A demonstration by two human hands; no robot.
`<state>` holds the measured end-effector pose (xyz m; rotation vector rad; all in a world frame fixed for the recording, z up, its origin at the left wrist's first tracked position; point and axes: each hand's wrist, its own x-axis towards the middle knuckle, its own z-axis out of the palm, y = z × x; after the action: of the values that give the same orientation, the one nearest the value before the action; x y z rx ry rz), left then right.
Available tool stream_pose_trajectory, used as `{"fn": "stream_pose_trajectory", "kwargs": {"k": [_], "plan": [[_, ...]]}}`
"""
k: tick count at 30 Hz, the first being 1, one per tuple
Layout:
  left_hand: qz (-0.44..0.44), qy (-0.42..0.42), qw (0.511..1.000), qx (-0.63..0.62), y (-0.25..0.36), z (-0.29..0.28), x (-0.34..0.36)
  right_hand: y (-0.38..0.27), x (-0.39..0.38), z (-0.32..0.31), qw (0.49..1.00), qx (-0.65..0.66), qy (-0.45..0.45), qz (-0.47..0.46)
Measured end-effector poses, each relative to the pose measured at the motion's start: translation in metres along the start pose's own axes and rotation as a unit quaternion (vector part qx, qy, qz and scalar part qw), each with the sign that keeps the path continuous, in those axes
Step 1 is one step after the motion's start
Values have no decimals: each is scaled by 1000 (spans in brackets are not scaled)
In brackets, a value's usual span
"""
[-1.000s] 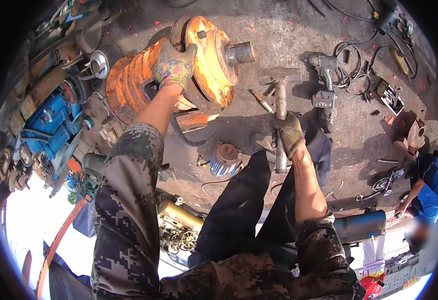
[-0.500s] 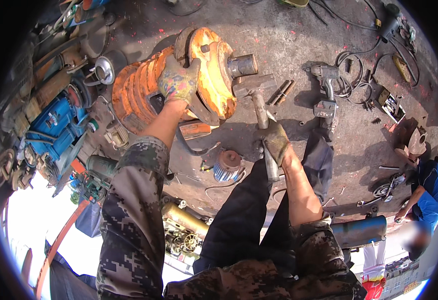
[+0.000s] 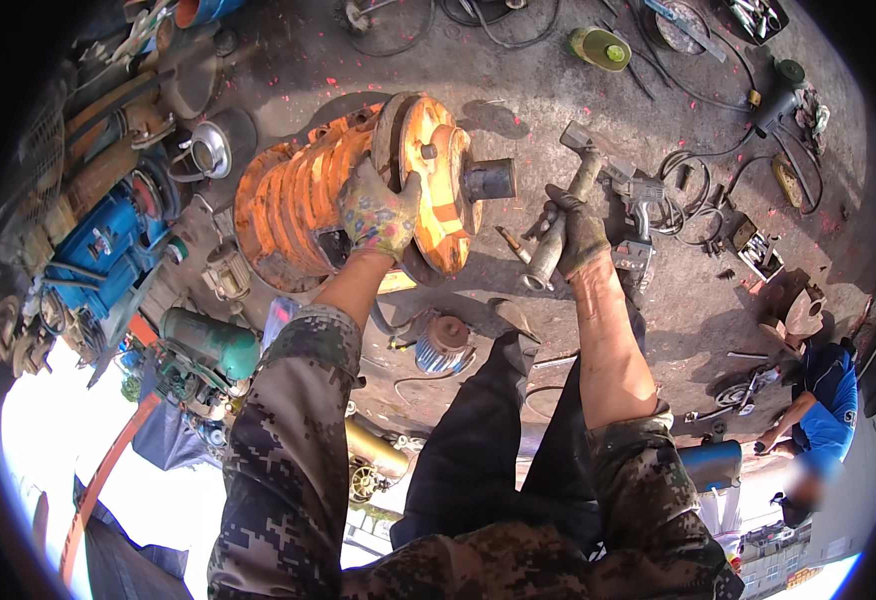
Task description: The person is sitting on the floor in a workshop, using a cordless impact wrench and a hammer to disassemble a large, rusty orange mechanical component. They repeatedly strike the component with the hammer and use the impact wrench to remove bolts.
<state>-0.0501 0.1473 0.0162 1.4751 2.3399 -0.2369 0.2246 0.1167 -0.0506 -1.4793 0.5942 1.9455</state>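
An orange ribbed motor-like machine (image 3: 303, 200) lies on its side on the floor, a thick round flange and a short dark shaft (image 3: 491, 180) at its right end. My left hand (image 3: 380, 212), in a patterned glove, rests on its body beside the flange, fingers spread and thumb apart. My right hand (image 3: 580, 235), also gloved, is closed around the metal handle of a hammer (image 3: 586, 172). The hammer's head is held to the right of the shaft, apart from it. Close by the handle's lower end lies a brownish rod (image 3: 512, 242).
A cordless power tool (image 3: 641, 215) lies just right of my right hand. Cables, a green oval container (image 3: 601, 48) and a parts tray (image 3: 758, 252) lie beyond. A small blue motor (image 3: 443, 347) stands by my feet. A person in blue (image 3: 830, 405) crouches at right.
My right hand has swung the hammer up and to the right, away from the shaft. My left hand stays on the orange machine. The view has shifted slightly.
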Motion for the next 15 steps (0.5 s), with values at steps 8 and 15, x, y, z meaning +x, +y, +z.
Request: {"fn": "stream_pose_trajectory", "kwargs": {"k": [8, 15], "plan": [[30, 15, 999, -24, -3, 6, -3, 26, 6, 81, 985, -137, -73, 71], [-3, -30, 1000, 1, 0, -1, -3, -29, -5, 66, 984, -176, 0, 39]]}}
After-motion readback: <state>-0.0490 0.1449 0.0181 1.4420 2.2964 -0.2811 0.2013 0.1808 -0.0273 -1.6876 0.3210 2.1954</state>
